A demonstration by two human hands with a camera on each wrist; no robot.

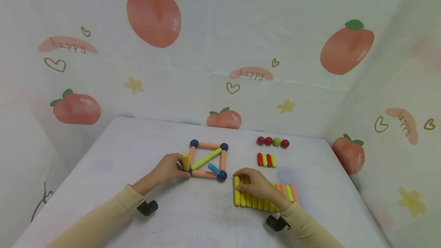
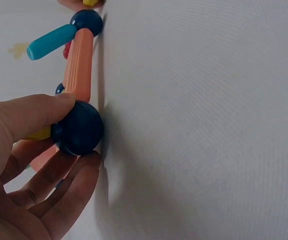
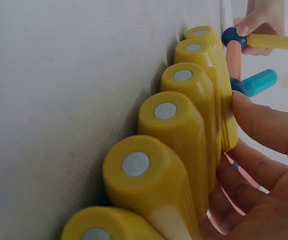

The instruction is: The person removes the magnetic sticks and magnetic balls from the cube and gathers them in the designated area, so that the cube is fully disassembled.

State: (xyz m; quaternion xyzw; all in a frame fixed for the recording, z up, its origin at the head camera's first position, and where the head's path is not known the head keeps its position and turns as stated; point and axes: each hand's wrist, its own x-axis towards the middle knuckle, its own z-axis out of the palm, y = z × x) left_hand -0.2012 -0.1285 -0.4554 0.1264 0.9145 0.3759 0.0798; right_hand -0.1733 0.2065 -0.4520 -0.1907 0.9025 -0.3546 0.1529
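Observation:
My left hand [image 1: 169, 169] pinches a dark blue ball [image 2: 79, 129] at the near left corner of a square made of peach magnetic rods [image 1: 204, 173] and blue balls. From that ball a yellow rod [image 1: 185, 161] stands up, and yellow-green rods [image 1: 206, 158] run diagonally across the square. A light blue rod [image 1: 213, 168] sticks up at a slant from the near right ball [image 1: 222, 175]. To the right, my right hand [image 1: 256, 183] has its thumb and fingers around the leftmost yellow rod [image 3: 228, 120] of a row lying on the table.
The row continues rightward with peach rods [image 1: 293, 193] and a green rod [image 1: 288, 192]. Behind it lie short red and green rods [image 1: 269, 160], then a line of red balls [image 1: 260, 141] and a green ball [image 1: 276, 141]. A printed cloth backdrop [image 1: 193, 68] surrounds the white table [image 1: 193, 217].

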